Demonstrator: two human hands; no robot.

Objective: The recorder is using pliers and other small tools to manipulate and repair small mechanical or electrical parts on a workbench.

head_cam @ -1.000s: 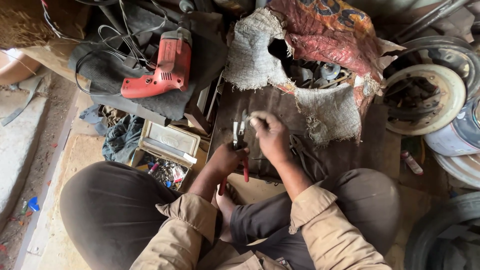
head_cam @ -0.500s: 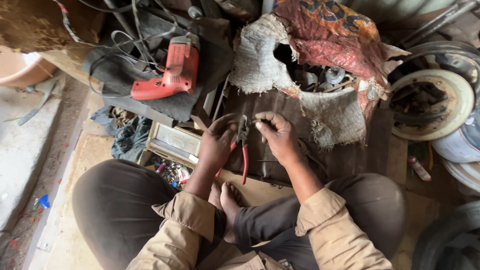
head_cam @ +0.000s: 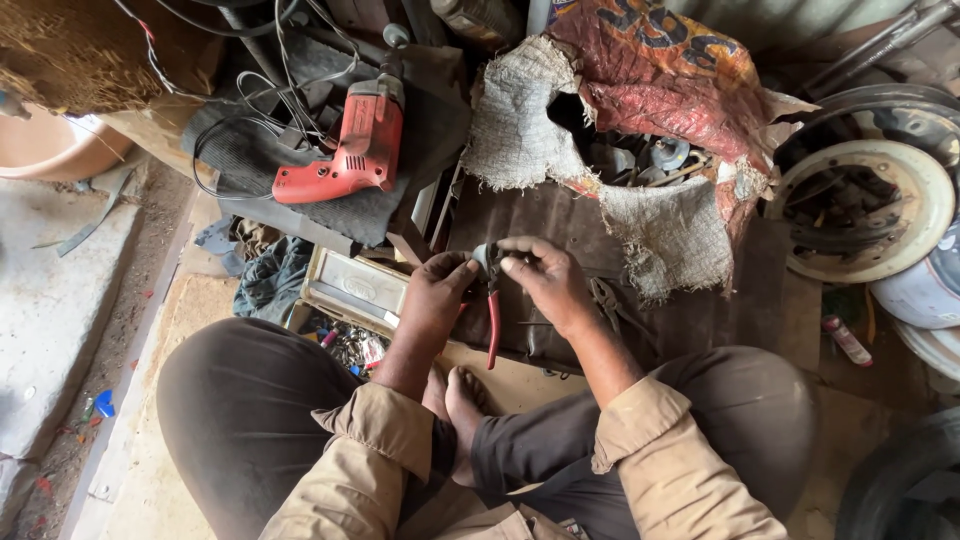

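Note:
I sit cross-legged on the floor, both hands raised in front of me over a dark board (head_cam: 560,215). My left hand (head_cam: 437,296) grips red-handled pliers (head_cam: 493,325), whose handles hang down and whose jaws point up. My right hand (head_cam: 545,280) pinches something small at the pliers' jaws; the piece itself is too small to make out. The two hands almost touch at the jaws.
A red power drill (head_cam: 350,150) lies on a dark mat with tangled cables at the back left. A torn sack (head_cam: 640,120) full of metal parts lies behind the board. Wheel rims (head_cam: 860,205) stand at the right. An open box of small parts (head_cam: 350,300) sits by my left knee.
The view has shifted. My hands have come closer together at the pliers' jaws, and the pliers' handles now hang straighter down.

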